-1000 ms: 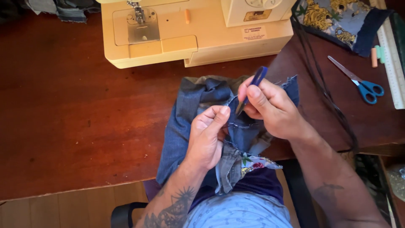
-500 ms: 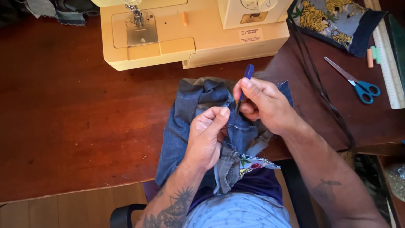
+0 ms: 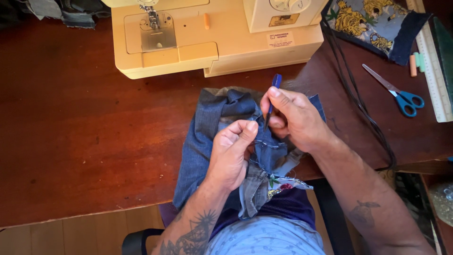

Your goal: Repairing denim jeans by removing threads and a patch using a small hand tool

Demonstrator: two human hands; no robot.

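Note:
A bunched piece of blue-grey denim [image 3: 207, 137] lies on the dark wooden table [image 3: 80, 137] and hangs over its near edge into my lap. My left hand [image 3: 233, 151] pinches a fold of the denim between thumb and fingers. My right hand [image 3: 295, 118] grips a thin blue-handled seam ripper [image 3: 273, 92] like a pen, its tip pointing down into the fabric right beside my left thumb. A floral patterned scrap [image 3: 283, 184] shows under the denim.
A cream sewing machine [image 3: 212, 33] stands at the back of the table. Its black cord [image 3: 358, 104] runs down the right side. Blue-handled scissors [image 3: 398, 94], a ruler [image 3: 432, 66] and a tiger-print fabric piece [image 3: 373, 21] lie at the right.
My right hand has tilted the seam ripper more upright and shifted slightly, keeping its tip at the seam. My left hand stays pinched on the denim.

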